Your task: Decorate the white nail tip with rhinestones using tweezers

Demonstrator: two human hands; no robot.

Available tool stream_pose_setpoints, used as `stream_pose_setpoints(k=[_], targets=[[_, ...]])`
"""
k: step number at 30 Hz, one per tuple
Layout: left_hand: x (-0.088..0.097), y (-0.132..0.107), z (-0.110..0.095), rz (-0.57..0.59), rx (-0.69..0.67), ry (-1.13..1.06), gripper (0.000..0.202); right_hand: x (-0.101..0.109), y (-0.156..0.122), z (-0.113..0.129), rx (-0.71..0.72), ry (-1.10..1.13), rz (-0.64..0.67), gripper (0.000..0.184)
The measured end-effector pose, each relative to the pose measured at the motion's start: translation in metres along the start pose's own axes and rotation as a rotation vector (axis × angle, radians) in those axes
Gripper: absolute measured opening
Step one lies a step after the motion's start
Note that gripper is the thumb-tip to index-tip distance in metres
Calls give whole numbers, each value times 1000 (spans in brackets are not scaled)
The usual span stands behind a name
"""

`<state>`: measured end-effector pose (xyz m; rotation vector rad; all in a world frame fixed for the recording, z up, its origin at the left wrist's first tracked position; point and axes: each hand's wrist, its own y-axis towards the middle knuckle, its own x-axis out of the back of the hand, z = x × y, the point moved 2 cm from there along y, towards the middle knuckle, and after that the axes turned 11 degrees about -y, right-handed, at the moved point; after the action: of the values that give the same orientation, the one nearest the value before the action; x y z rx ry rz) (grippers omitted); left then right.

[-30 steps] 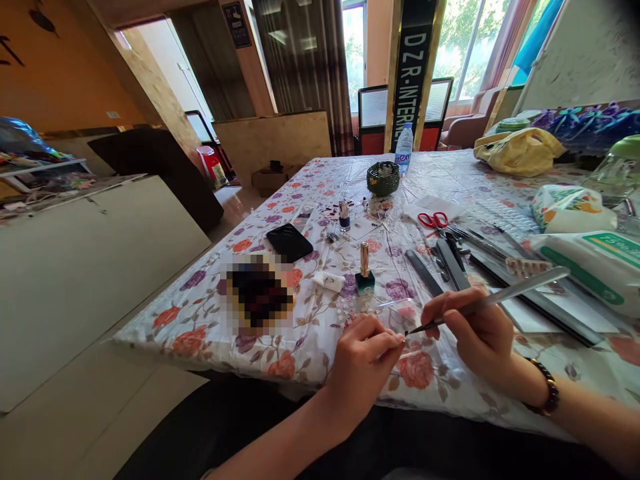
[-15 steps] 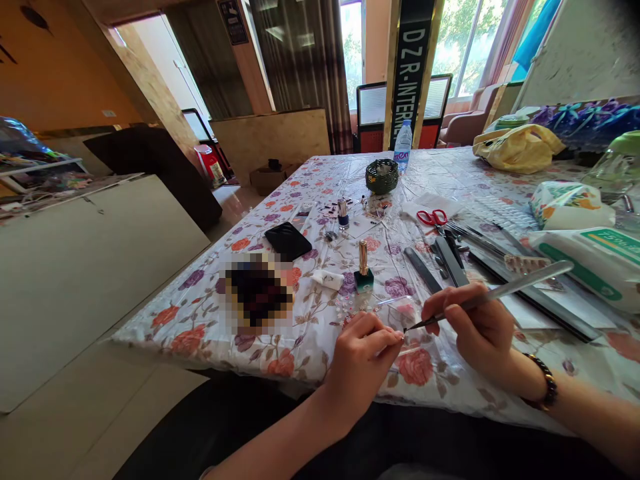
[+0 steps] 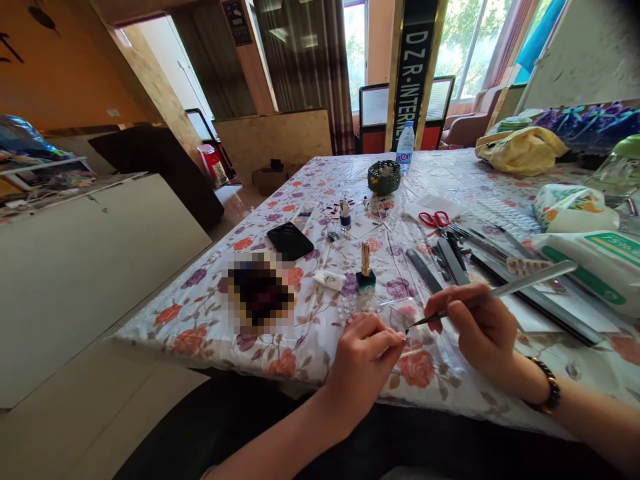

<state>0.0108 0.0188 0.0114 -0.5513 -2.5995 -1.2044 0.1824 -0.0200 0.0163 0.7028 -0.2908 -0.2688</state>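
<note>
Over tablecloth (image 3: 173,313), pointed tool (image 3: 525,280) in right fingers (image 3: 454,297)

The slim tool (image 3: 520,287) looks smooth and metallic; the green bottle (image 3: 366,282) glossy, its cap (image 3: 365,256) shiny; basket (image 3: 384,181) roughly woven.

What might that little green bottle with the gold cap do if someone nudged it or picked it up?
Nudged high, the green bottle might tip, since its gold cap stands tall and narrow. Rolling seems unlikely while upright, as the base looks squarish. Its shiny surface suggests something hard, perhaps glass, so it should feel stiff and maybe slippery.
</note>
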Motion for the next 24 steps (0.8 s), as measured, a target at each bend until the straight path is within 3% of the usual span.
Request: stream_pose_setpoints(k=[13,17,21,24], targets=[[1,1,-2,6,21,14,13,-1,0,-1,10,2,47,9],[0,0,-1,-3,9,9,14,-1,0,-1,10,19,-2,10],[0,0,-1,0,12,11,12,-2,0,-1,2,17,58,11],[1,0,-1,5,23,9,12,-1,0,-1,19,15,18,11]])
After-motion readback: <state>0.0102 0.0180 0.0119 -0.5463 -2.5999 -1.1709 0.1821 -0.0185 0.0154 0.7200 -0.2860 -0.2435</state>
